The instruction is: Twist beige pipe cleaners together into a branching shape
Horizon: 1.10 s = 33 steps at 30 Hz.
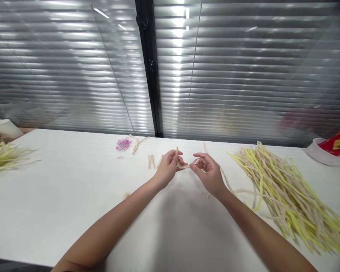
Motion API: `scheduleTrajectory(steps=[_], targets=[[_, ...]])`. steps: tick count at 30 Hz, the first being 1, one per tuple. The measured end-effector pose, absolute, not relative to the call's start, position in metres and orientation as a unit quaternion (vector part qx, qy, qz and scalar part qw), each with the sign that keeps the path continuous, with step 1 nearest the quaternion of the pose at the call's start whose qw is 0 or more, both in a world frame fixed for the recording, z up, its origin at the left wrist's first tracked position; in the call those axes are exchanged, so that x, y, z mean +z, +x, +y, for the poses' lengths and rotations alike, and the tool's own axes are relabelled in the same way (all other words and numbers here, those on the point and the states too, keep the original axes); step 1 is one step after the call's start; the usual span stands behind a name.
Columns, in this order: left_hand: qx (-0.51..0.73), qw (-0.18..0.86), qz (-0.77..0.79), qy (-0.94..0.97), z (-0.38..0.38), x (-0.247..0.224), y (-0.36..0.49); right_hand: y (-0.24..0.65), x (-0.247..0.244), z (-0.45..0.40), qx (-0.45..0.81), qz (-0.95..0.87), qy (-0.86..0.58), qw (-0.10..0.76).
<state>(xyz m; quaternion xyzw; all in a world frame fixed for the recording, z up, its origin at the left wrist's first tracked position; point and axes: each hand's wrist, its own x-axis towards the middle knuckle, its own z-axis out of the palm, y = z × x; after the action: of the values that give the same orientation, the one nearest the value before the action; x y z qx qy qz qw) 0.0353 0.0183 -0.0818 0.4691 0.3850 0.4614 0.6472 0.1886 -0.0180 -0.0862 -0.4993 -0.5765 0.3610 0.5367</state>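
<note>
A beige pipe cleaner (184, 166) is stretched between my two hands above the white table, bent so that one end stands up. My left hand (167, 168) is closed around its upright part. The thumb and fingers of my right hand (209, 173) pinch its other end. Short folded beige pieces (151, 161) lie just left of my left hand. Under and beside my right wrist runs a loose long beige pipe cleaner (225, 175). The palm side of both hands is partly hidden.
A large bundle of yellow and beige pipe cleaners (289, 192) spreads on the right. Behind it, a plastic bowl (323, 155) holds a red packet (338, 141). Pink and purple small bands (124, 144) are heaped at the back. Another yellow bundle (2, 156) lies far left. Blinds (243, 75) border the table.
</note>
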Motion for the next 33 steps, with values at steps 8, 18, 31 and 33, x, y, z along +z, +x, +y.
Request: scheduleTrajectory(steps=[8,18,31,33], targets=[[0.419,0.616,0.321,0.585,0.004,-0.078,0.04,0.188,-0.085,-0.018,0.399,-0.574,-0.47,0.539],[0.392,0.525,0.318,0.686,-0.009,-0.07,0.042,0.188,-0.088,-0.017,0.426,-0.542,-0.445,0.571],[0.372,0.501,0.284,0.728,-0.013,-0.066,0.035,0.201,-0.074,-0.013,0.555,-0.5,-0.393,0.536],[0.344,0.522,0.279,0.729,-0.012,-0.065,0.033,0.205,-0.071,-0.013,0.587,-0.507,-0.382,0.502]])
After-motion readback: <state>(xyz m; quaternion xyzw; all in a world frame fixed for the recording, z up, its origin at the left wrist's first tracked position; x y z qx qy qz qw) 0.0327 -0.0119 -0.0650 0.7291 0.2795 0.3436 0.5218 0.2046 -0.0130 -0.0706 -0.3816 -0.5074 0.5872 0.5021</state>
